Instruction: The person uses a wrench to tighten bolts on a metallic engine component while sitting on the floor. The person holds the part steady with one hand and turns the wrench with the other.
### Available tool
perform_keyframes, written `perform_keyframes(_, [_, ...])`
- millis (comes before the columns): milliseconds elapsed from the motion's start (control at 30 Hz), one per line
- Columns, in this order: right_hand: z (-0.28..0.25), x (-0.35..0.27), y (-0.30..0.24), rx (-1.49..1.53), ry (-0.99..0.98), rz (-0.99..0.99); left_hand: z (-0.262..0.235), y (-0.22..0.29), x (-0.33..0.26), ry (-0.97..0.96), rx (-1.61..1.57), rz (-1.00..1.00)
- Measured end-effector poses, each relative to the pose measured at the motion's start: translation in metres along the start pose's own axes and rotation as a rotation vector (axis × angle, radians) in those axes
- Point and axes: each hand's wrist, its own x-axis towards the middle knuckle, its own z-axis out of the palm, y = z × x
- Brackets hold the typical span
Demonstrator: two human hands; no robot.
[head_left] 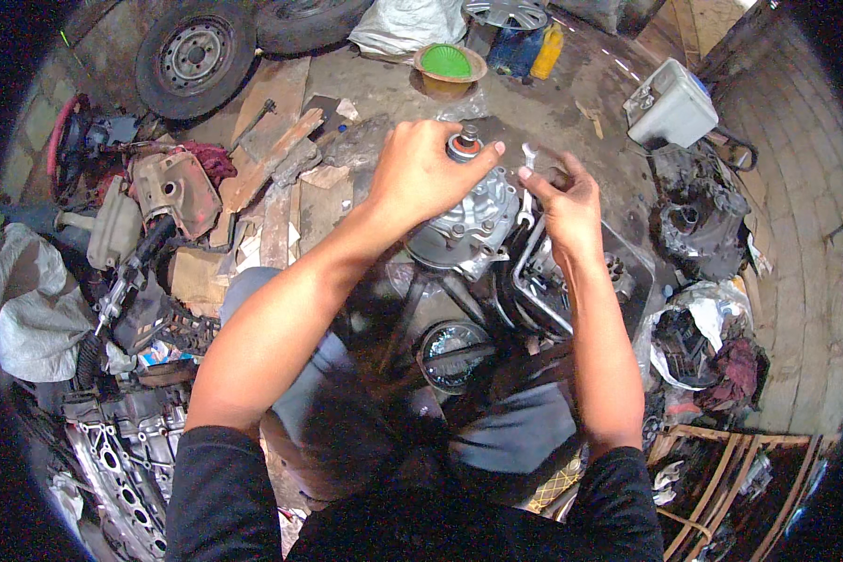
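A grey cast-metal engine part [468,225] stands on the dirty floor in front of my knees. My left hand [421,169] wraps over its top end and grips the round pulley with a red ring [463,146]. My right hand [562,201] is closed on a silver wrench [530,169] whose open jaw points up beside the pulley. A black round part with a belt [452,351] lies below, near my lap.
A wheel with tyre [195,56] lies at the back left. A green bowl [448,64] and a yellow bottle [547,51] stand at the back. A white plastic tank [670,105] and a gearbox housing [693,220] sit right. Engine parts [131,440] crowd the left.
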Motion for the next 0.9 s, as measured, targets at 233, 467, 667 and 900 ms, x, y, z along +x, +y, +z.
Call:
perform_keyframes(233, [-0.040, -0.005, 0.009, 0.239, 0.059, 0.099, -0.001, 0.001, -0.001, 0.097, -0.045, 0.153])
perform_keyframes(467, [-0.074, -0.044, 0.012, 0.179, 0.210, 0.094, -0.029, 0.006, -0.003, -0.063, -0.111, 0.496])
perform_keyframes(667, [-0.067, -0.109, 0.027, 0.860, 0.043, 0.519, -0.035, -0.006, -0.008, -0.307, -0.095, 0.559])
perform_keyframes(900, [-0.028, -0.141, 0.000, 0.703, -0.478, 0.427, -0.042, -0.008, -0.008, -0.440, -0.032, 0.590])
